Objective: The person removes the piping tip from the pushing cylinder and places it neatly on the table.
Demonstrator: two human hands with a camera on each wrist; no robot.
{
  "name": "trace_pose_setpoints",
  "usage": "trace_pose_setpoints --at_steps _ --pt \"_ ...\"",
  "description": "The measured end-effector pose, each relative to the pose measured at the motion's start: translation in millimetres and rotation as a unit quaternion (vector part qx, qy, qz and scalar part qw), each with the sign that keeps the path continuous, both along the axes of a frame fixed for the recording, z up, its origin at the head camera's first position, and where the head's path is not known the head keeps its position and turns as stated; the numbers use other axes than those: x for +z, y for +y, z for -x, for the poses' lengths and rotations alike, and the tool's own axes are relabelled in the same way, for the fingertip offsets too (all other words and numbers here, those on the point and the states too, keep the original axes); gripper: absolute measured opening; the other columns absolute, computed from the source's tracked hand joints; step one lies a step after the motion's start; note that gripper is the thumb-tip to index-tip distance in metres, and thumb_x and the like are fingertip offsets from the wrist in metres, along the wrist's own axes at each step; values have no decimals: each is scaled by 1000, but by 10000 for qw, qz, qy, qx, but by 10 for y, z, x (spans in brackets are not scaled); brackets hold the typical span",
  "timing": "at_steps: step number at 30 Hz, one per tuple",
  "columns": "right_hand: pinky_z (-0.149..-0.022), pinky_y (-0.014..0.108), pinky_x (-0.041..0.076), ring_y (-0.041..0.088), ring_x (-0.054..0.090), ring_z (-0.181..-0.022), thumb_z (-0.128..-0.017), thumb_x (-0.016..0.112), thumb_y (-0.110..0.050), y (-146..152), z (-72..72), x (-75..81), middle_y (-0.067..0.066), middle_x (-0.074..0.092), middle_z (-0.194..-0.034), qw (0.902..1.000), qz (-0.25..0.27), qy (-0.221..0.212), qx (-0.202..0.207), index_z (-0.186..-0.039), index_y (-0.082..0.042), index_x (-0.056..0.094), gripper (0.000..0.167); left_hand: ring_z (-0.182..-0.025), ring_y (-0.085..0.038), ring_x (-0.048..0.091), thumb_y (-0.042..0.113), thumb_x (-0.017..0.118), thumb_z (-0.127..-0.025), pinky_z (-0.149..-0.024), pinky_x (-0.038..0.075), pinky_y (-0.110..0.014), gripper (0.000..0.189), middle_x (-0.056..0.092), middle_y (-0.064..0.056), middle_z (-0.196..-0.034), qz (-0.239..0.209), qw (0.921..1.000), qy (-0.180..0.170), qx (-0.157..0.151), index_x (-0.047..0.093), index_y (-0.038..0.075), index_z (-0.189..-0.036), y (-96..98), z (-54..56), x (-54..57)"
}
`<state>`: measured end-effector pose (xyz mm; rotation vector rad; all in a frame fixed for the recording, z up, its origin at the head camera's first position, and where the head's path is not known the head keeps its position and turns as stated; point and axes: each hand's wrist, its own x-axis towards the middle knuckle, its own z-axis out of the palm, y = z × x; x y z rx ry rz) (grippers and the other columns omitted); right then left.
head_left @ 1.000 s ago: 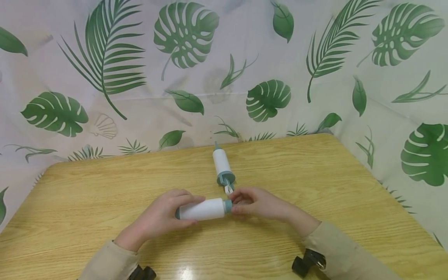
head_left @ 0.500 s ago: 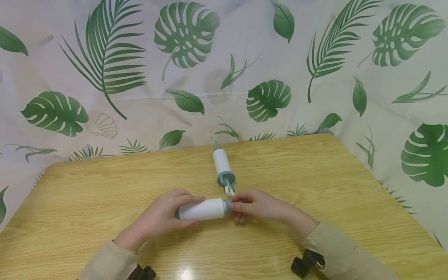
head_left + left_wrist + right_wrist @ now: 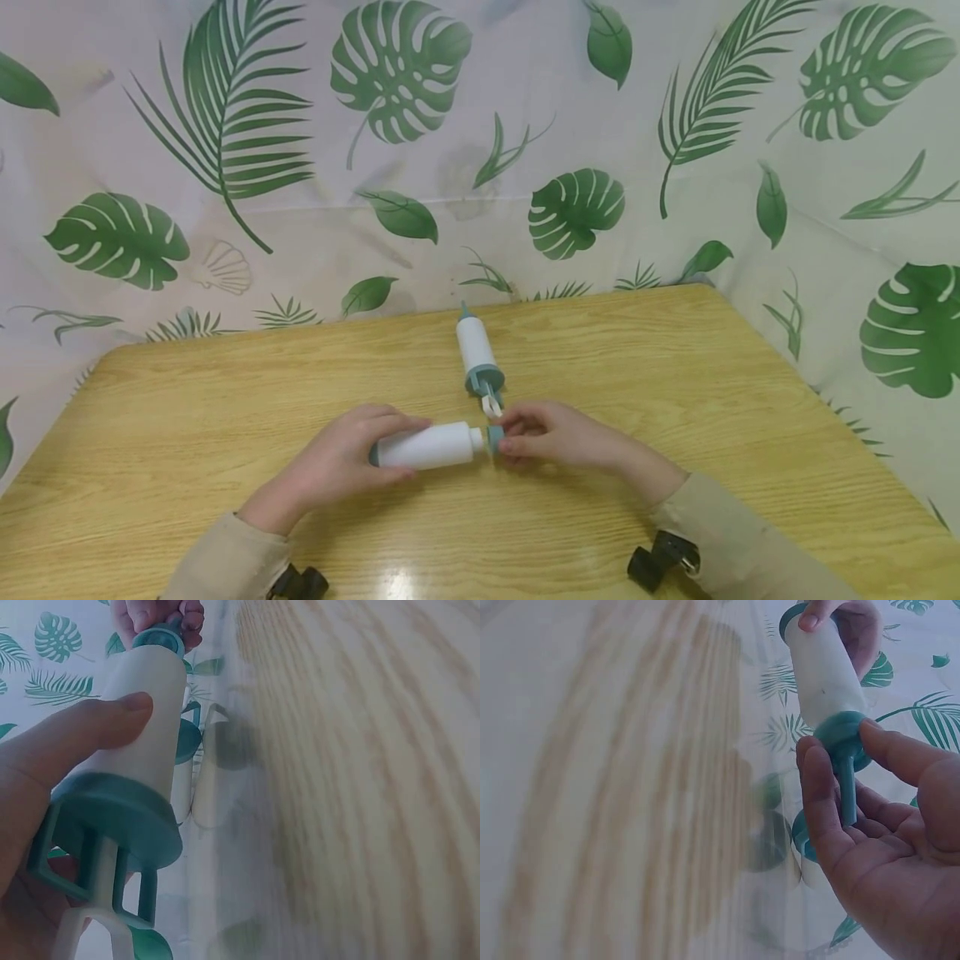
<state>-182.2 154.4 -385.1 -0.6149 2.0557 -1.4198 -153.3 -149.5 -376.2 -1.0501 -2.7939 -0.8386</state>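
My left hand (image 3: 348,454) grips the white barrel of a large plastic syringe (image 3: 431,447), which lies level above the table with its front end toward the right. In the left wrist view, its teal flange (image 3: 116,814) with finger loops and a white plunger handle (image 3: 90,930) point back toward the wrist. Thumb and fingers of my right hand (image 3: 562,435) pinch a teal nozzle cap (image 3: 495,439) by its wide rim. A small gap separates this cap from the white neck (image 3: 477,439) of the barrel. The right wrist view shows the nozzle's thin tube (image 3: 847,791) pointing into my palm.
A second white and teal syringe (image 3: 474,343) lies behind the hands, its nozzle toward the back edge. Its white plunger handle (image 3: 491,406) is close to my right fingers. The wooden table (image 3: 225,400) meets a leaf-printed cloth (image 3: 450,183) at the back.
The nozzle cap has come off the barrel's front end, baring the white neck. The left hand has shifted slightly left with the syringe; the right hand holds the cap nearly in place.
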Motion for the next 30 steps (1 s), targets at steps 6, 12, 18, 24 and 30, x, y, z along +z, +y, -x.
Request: trace_pose_setpoints --at_steps 6,12,18,24,30 --pt "-77 36 55 24 66 -87 -93 63 -20 15 8 10 9 65 -99 9998 -173 125 28 -120 4 55 37 -103 -18 58 27 82 -75 -87 49 -41 56 64 -1 -116 54 10000 -38 0 63 14 -125 -40 7 -17" --pt "-77 35 55 24 65 -87 -93 63 -20 13 -3 31 9 65 -99 9998 -183 121 40 -119 5 55 36 -100 -18 59 27 82 -76 -85 50 -40 51 65 -2 -114 161 9998 -83 -74 65 12 -122 -57 15 -41" --pt "-77 36 55 24 66 -87 -94 63 -18 14 -24 58 11 65 -98 9997 -175 127 97 -118 6 55 35 -99 -17 58 26 82 -76 -82 50 -38 49 64 -2 -112 278 9991 -305 29 65 14 -120 -59 0 -59" --pt "-76 35 55 23 66 -86 -93 63 -20 10 -11 35 10 66 -97 9996 -213 83 144 -118 5 56 36 -99 -19 59 25 82 -76 -82 50 -38 49 65 -3 -112 221 9989 -400 -82 65 12 -120 -72 0 -74" --pt "-74 35 55 22 66 -84 -94 63 -20 -5 -18 52 8 67 -96 9993 -247 118 239 -116 4 57 33 -100 -18 58 26 82 -75 -82 50 -38 50 62 -2 -113 125 9985 -529 -22 65 12 -120 -61 0 -67"
